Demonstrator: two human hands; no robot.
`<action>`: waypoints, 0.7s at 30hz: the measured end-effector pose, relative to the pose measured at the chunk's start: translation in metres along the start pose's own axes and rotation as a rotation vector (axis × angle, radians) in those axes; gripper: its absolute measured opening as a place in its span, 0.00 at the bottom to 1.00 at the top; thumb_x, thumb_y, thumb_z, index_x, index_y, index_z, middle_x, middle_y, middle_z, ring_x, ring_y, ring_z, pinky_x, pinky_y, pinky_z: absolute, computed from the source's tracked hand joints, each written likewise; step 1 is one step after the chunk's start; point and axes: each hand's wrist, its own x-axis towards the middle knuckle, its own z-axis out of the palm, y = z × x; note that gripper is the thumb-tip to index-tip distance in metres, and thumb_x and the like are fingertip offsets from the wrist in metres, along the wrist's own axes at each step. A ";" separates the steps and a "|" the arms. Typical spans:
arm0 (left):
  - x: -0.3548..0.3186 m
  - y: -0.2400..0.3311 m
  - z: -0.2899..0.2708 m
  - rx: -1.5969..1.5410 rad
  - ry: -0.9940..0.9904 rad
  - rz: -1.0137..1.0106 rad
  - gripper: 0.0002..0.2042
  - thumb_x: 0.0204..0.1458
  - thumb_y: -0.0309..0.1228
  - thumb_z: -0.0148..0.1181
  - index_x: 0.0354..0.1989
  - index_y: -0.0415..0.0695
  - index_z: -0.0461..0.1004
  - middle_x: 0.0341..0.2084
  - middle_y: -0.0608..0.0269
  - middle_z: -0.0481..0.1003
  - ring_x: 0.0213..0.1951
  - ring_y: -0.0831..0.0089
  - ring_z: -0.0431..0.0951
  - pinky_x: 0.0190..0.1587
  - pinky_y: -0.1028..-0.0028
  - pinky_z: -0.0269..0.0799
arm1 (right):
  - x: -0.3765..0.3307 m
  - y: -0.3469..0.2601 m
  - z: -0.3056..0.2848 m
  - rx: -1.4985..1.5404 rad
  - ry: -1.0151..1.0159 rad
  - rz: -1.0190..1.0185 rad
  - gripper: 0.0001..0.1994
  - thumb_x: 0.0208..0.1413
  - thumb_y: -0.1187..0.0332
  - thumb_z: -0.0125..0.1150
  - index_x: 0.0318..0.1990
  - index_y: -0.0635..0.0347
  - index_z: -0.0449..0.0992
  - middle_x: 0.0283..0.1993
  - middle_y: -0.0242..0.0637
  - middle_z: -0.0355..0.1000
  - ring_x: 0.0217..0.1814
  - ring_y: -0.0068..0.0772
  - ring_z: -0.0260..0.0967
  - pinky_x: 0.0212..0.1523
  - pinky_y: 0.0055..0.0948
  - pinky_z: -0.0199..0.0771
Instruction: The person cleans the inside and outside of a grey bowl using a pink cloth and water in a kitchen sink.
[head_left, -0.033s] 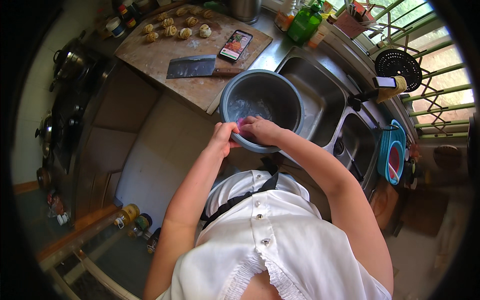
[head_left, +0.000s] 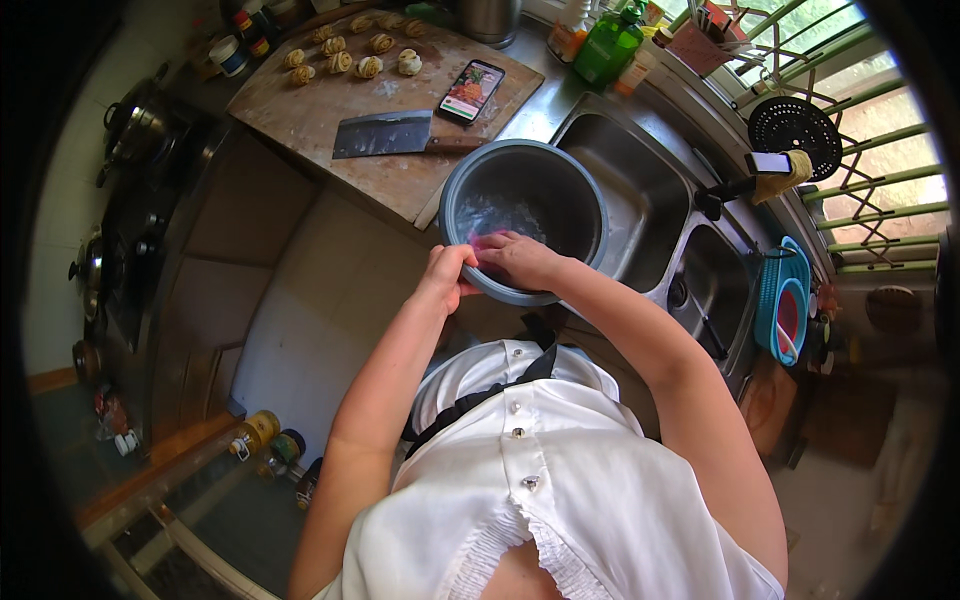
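A deep, round grey pot [head_left: 560,195] is tilted toward me at the near edge of the counter, its inside wet or smeared with pale streaks. My left hand [head_left: 448,272] grips its near-left rim, thumb over the top and fingers curled outside. Inside the near wall, my right hand [head_left: 520,262] presses a small pink cloth or sponge [head_left: 490,240] against the surface. Most of the pink piece is hidden under the fingers.
Left of the pot, a wooden board [head_left: 290,110] carries a cleaver [head_left: 385,134], a phone [head_left: 471,90] and several twisted dough rolls [head_left: 369,67]. A double steel sink [head_left: 650,200] lies to the right. Green bottle [head_left: 610,48] behind it; stove pots [head_left: 140,120] far left.
My right hand has shifted slightly left along the pot's inner wall with the pink piece, its fingers lying flatter. My left hand and the pot stay in place.
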 end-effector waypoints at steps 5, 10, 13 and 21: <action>-0.001 0.015 -0.008 0.043 -0.014 0.000 0.06 0.39 0.27 0.54 0.27 0.39 0.70 0.25 0.57 0.73 0.26 0.64 0.75 0.32 0.58 0.77 | 0.036 0.003 0.008 -0.290 0.014 0.017 0.27 0.55 0.55 0.51 0.64 0.45 0.60 0.70 0.36 0.50 0.72 0.42 0.46 0.65 0.51 0.50; 0.013 0.008 -0.006 -0.042 0.001 -0.006 0.05 0.41 0.26 0.54 0.26 0.39 0.69 0.26 0.55 0.73 0.28 0.61 0.76 0.35 0.53 0.77 | 0.045 0.020 -0.023 -0.258 -0.078 0.484 0.37 0.56 0.42 0.44 0.69 0.48 0.47 0.72 0.38 0.45 0.73 0.42 0.42 0.68 0.47 0.44; 0.014 0.002 -0.005 -0.110 0.036 -0.034 0.05 0.41 0.25 0.53 0.27 0.39 0.69 0.27 0.54 0.73 0.30 0.59 0.77 0.37 0.49 0.77 | 0.031 0.024 -0.031 -0.113 -0.132 0.676 0.43 0.54 0.38 0.45 0.70 0.54 0.42 0.73 0.44 0.40 0.74 0.45 0.40 0.69 0.44 0.45; 0.005 0.021 -0.011 0.010 -0.086 -0.171 0.13 0.40 0.26 0.55 0.37 0.39 0.70 0.31 0.57 0.73 0.36 0.61 0.76 0.37 0.50 0.76 | 0.005 0.025 -0.033 0.461 -0.017 0.892 0.19 0.45 0.59 0.66 0.37 0.66 0.75 0.31 0.44 0.75 0.36 0.46 0.74 0.39 0.37 0.73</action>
